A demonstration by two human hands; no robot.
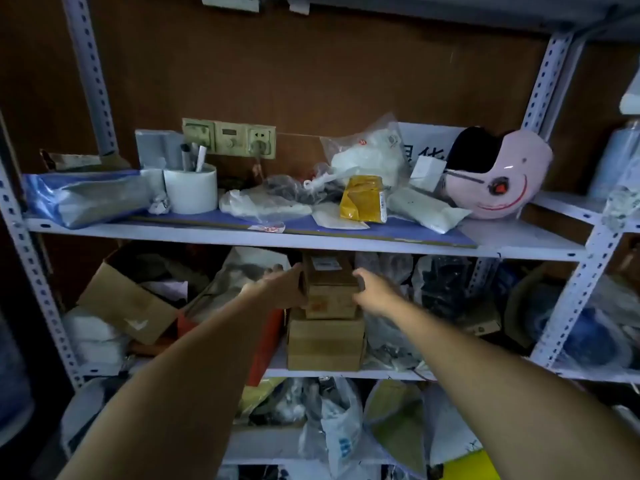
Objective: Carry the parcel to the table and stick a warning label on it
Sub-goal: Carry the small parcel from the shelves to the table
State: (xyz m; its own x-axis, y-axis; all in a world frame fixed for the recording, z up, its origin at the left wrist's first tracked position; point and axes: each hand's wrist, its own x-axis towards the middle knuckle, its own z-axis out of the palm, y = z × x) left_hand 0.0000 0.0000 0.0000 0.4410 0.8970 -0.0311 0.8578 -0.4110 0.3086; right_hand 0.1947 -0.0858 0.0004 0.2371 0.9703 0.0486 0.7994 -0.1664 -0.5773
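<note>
A small brown cardboard parcel [330, 287] with a white label on top sits on a larger brown box [325, 342] on the middle shelf of a metal rack. My left hand [277, 287] presses flat against the parcel's left side. At the parcel's right side my right hand [374, 291] has its fingers curled around the edge. Both arms reach forward under the upper shelf board. No table and no warning label are in view.
The upper shelf [242, 233] holds a white cup with pens, plastic bags, a yellow packet [363, 199] and a pink helmet [498, 171]. An open cardboard box [131, 306] and bagged goods crowd the parcel's shelf. More bags fill the shelf below.
</note>
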